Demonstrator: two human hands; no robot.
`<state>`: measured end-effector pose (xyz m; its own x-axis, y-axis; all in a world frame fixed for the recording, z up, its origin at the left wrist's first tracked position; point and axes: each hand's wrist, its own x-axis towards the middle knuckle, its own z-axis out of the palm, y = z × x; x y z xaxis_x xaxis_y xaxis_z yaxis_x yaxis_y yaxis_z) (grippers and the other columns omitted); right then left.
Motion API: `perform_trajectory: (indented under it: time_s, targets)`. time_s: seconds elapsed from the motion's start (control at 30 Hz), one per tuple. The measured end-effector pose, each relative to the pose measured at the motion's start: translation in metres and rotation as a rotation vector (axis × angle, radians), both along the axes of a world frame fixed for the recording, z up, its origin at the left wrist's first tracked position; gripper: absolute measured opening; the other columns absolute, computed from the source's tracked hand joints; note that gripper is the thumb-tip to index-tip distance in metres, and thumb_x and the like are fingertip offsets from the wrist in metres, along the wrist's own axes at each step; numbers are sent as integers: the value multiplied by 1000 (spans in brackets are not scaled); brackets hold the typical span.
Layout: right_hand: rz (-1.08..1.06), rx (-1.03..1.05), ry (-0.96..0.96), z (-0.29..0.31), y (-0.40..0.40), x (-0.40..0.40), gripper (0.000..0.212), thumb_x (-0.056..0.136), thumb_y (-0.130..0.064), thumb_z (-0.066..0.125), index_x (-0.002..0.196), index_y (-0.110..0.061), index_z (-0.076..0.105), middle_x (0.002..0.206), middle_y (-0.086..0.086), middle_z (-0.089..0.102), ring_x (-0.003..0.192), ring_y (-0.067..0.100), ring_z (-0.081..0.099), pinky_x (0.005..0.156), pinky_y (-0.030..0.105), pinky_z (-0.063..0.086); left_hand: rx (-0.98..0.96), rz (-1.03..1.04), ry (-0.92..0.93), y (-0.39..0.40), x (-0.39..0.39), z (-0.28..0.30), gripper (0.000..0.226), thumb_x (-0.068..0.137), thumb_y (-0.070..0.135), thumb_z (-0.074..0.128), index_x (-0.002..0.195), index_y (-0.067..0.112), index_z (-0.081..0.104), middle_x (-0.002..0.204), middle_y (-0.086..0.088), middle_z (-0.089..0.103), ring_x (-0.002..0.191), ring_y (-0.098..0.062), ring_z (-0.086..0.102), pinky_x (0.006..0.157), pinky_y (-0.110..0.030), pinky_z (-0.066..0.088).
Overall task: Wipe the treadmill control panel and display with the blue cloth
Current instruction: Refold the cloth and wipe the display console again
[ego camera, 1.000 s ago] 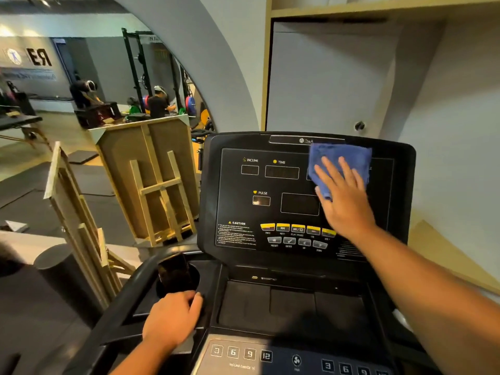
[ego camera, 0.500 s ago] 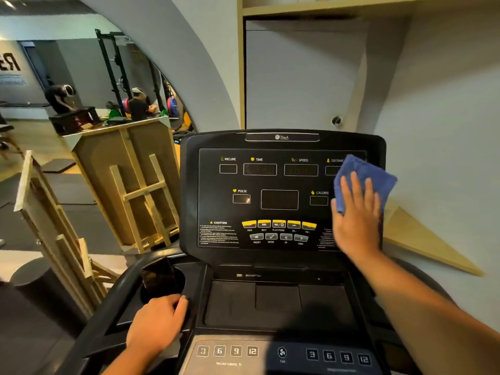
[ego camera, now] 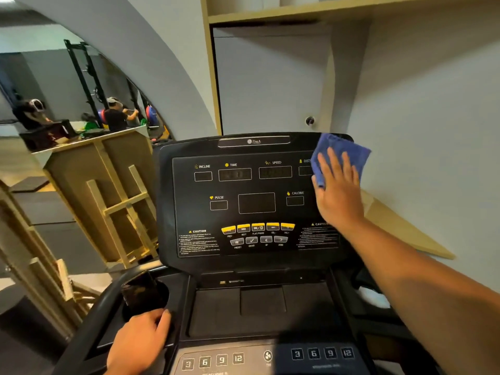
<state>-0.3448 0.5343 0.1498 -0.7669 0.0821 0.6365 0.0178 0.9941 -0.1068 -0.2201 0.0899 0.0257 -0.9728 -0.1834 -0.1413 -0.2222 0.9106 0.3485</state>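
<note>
The black treadmill display (ego camera: 254, 201) stands upright in front of me, with yellow labels and a row of yellow buttons. A lower control panel (ego camera: 267, 357) with number keys runs along the bottom edge. My right hand (ego camera: 338, 193) lies flat with fingers spread, pressing the blue cloth (ego camera: 343, 152) against the display's upper right corner, over the distance readout. My left hand (ego camera: 140, 339) rests curled on the console's left edge beside the cup holder (ego camera: 143, 293).
A grey wall and a wooden shelf (ego camera: 351, 9) sit close behind the display. Wooden frames (ego camera: 119, 201) lean at the left. A mirror (ego camera: 67, 104) at far left shows people and gym racks. A white object (ego camera: 373, 297) lies in the right cup holder.
My right hand slid the cloth from the display's upper middle to its right edge, then up to the top right corner. The view shifted right. My left hand stayed put.
</note>
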Motion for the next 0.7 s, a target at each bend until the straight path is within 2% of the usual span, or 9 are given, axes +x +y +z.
perform_trajectory:
  time_s: [0.07, 0.17, 0.2, 0.3, 0.4, 0.47, 0.53, 0.6, 0.7]
  targets:
    - [-116, -95, 15, -3, -27, -2, 65, 103, -45, 25, 160, -16, 14, 168, 12, 12, 153, 39, 7, 122, 58, 15, 8, 9, -6, 2, -1, 2, 27, 104, 52, 41, 86, 53, 61, 94, 7, 62, 85, -13, 56, 81, -31, 45]
    - [-171, -285, 62, 6, -102, -13, 69, 104, -48, 30, 160, -11, 13, 167, 17, 11, 152, 44, 6, 122, 61, 9, -2, 17, -34, 5, -1, 3, 29, 103, 54, 40, 83, 55, 62, 100, 7, 68, 91, -13, 61, 82, -30, 47]
    - [-90, -236, 60, 9, -128, -17, 70, 103, -49, 32, 160, -12, 13, 167, 16, 9, 152, 44, 4, 123, 59, 5, -12, 29, -42, 6, -2, 4, 28, 102, 55, 41, 83, 56, 62, 107, 7, 71, 97, -14, 64, 84, -29, 48]
    - [262, 199, -7, -5, -175, -20, 75, 100, -49, 44, 160, -16, 14, 168, 10, 7, 153, 40, -1, 123, 55, 2, -26, 47, -41, 8, -4, 8, 24, 102, 56, 43, 84, 57, 60, 121, 7, 73, 109, -14, 67, 93, -28, 50]
    - [500, 495, -59, -12, -140, -16, 70, 98, -39, 37, 161, -22, 12, 169, 4, 4, 155, 32, -5, 124, 49, -4, -38, 41, -48, 5, -6, 7, 30, 101, 58, 42, 91, 53, 70, 120, 7, 74, 109, -15, 67, 90, -29, 49]
    - [520, 536, -67, -9, -97, -18, 70, 95, -36, 35, 160, -27, 13, 169, -1, 6, 155, 26, -3, 124, 47, -4, -42, 31, -62, 2, -6, 3, 35, 101, 58, 39, 98, 49, 73, 115, 7, 74, 105, -15, 67, 88, -29, 50]
    - [374, 383, -35, -8, -55, -15, 70, 97, -35, 41, 160, -28, 12, 168, -1, 10, 155, 26, 0, 124, 51, 4, -36, 28, -60, 1, -6, 2, 37, 101, 58, 38, 98, 47, 74, 110, 8, 74, 101, -14, 67, 88, -29, 51]
    - [172, 106, 2, -9, -39, -6, 65, 100, -41, 34, 160, -26, 11, 168, 2, 12, 155, 28, 1, 123, 55, 10, -26, 29, -62, 1, -7, 1, 38, 100, 58, 39, 94, 44, 74, 106, 8, 74, 98, -14, 68, 87, -29, 52]
    - [-108, -216, 70, -2, -82, -10, 67, 100, -45, 21, 160, -14, 16, 167, 11, 13, 154, 37, 5, 123, 57, 8, -26, 31, -64, 3, -5, 2, 39, 100, 58, 39, 93, 41, 74, 104, 8, 74, 97, -14, 68, 87, -30, 53]
